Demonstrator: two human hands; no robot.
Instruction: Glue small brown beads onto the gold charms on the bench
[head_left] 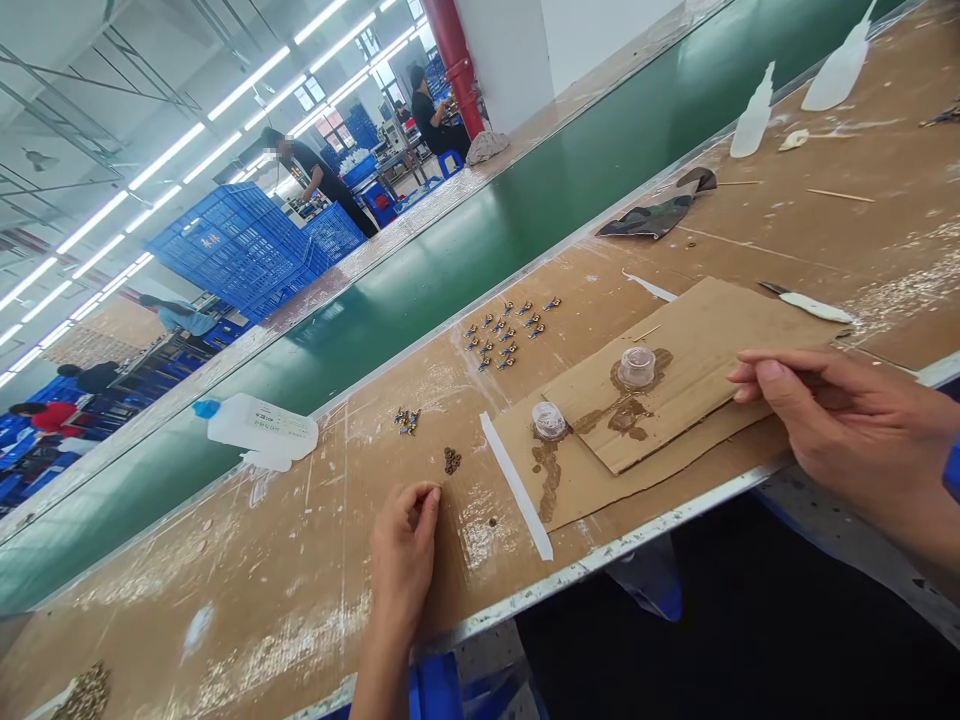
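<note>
My left hand (405,535) rests at the table's near side with thumb and forefinger pinched together; whatever is between them is hidden. Just beyond its fingertips lies a small pile of dark brown ring-like pieces (451,460), with a little heap of blue-and-gold pieces (407,421) farther back. My right hand (844,430) hovers over the right part of the cardboard (697,330), fingers closed in a pinch, and I cannot make out anything in them. On the cardboard stand two small clear cups, one (637,367) ringed by wet stains, the other (549,421) at the left.
Several blue-and-gold figures (506,330) lie in rows behind the cardboard. A white-handled knife (814,305) is at its right. A blue-capped bottle (262,428) lies on the left; squeeze bottles (753,120) stand far right. Beyond runs a green belt (480,240); people work farther off.
</note>
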